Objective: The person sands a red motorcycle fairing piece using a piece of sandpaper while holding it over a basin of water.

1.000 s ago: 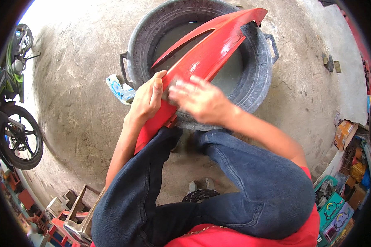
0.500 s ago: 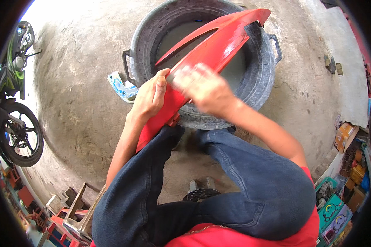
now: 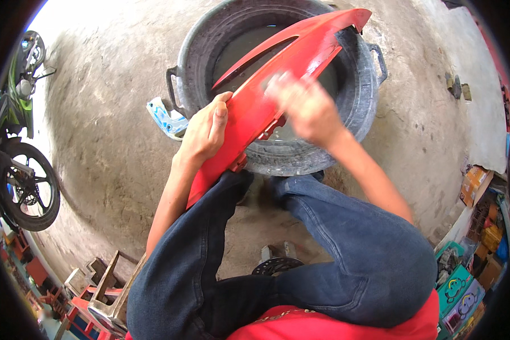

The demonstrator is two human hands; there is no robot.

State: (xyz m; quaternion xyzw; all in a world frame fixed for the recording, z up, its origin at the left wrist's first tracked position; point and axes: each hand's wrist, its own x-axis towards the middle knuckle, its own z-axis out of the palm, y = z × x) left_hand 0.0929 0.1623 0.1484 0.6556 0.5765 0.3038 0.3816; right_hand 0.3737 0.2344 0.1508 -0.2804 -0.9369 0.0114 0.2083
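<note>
A long red motorcycle fairing panel (image 3: 260,107) slants from my left thigh up over a black plastic tub (image 3: 364,122). My left hand (image 3: 205,129) grips the panel's left edge, thumb lying along its face. On the upper middle of the panel, my right hand (image 3: 309,107) is closed, its fingers blurred by motion. Something small and greyish shows at those fingertips, too smeared to name. The tub holds murky grey water (image 3: 241,54), partly hidden by the panel.
A blue-and-white plastic piece (image 3: 167,118) lies on the concrete floor left of the tub. A motorcycle (image 3: 25,170) stands at far left, a wooden stool (image 3: 110,303) at lower left. Boxes and parts (image 3: 462,289) crowd the lower right. A metal disc (image 3: 277,265) sits between my legs.
My right hand has slid up and to the right along the panel, uncovering its middle and a notched lower edge. My left hand keeps its hold in nearly the same place.
</note>
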